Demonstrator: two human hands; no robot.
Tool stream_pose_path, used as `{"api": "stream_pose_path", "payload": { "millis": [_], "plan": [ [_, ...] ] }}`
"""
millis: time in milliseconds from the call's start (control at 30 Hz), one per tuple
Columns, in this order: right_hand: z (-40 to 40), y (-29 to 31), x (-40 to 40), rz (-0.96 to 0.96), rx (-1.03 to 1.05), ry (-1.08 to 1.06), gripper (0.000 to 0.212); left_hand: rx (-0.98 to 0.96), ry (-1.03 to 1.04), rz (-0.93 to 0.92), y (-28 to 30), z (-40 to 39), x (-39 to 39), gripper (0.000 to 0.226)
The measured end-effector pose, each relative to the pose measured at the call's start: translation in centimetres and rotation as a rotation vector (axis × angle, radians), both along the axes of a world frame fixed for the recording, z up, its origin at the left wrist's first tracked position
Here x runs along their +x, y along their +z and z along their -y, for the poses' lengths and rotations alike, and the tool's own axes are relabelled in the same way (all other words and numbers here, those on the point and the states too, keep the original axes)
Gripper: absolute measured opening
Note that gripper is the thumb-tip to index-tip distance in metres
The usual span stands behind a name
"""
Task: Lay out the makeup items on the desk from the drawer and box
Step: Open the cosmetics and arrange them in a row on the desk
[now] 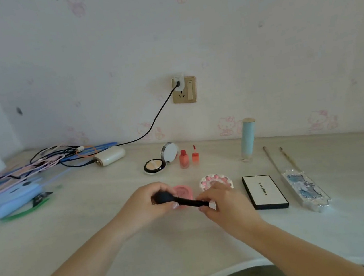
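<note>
Both hands on the black brush (180,199) now: left hand (149,203) curled round its bulbous head, right hand (220,199) pinching the handle end; it lies left-to-right, just above the pink case (180,190), near-centre on the desk (117,217)

This is a home, most likely a bedroom corner used as a dressing spot. The wall (255,34) carries pale wallpaper printed with pink cartoon cats, and a gold-coloured wall socket (184,90) holds a white charger with a black cable (151,128) trailing to a white power bank (110,155). The pale desk (94,220) below bears personal cosmetics: an open powder compact (159,160), a teal tube (248,139) and a black-edged palette (265,191).
</note>
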State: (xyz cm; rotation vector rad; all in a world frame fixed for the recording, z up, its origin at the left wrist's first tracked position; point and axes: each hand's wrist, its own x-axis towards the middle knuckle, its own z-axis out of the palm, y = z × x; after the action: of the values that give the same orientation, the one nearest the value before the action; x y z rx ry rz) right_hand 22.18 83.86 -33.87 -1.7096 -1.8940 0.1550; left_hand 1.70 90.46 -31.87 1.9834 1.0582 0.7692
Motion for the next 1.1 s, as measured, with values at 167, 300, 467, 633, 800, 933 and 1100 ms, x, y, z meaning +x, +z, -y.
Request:
{"api": "stream_pose_path", "payload": {
  "millis": [167,300,467,633,800,933,1100],
  "plan": [
    [0.2,-1.8,-2.1,-0.035,-0.073,0.053,0.024,0.076,0.043,-0.187,-1.8,0.5,-3.0,0.02],
    [-0.6,-1.9,-2.9,-0.008,-0.097,0.024,0.025,0.099,0.121,-0.169,-2.8,0.3,-3.2,0.019],
    [-1.1,-2.2,-3.0,0.039,-0.118,-0.007,0.025,0.124,0.136,-0.238,-3.1,0.1,-2.9,0.019],
    [-1.3,-2.6,-3.1,0.055,-0.12,-0.029,0.027,0.15,0.141,-0.268,-3.5,0.0,-2.9,0.021],
    [-1.1,-2.5,-2.9,0.007,-0.122,-0.012,0.032,0.102,0.171,-0.136,-3.1,-0.2,-2.8,0.024],
    [-0.6,-2.1,-2.4,-0.175,-0.088,0.013,0.025,0.137,0.196,-0.008,-1.5,-0.3,-2.1,0.022],
    [0.5,-0.8,-0.1,-0.253,-0.042,-0.048,0.02,0.162,0.117,0.047,0.8,-0.2,0.6,0.029]
  ]
}}
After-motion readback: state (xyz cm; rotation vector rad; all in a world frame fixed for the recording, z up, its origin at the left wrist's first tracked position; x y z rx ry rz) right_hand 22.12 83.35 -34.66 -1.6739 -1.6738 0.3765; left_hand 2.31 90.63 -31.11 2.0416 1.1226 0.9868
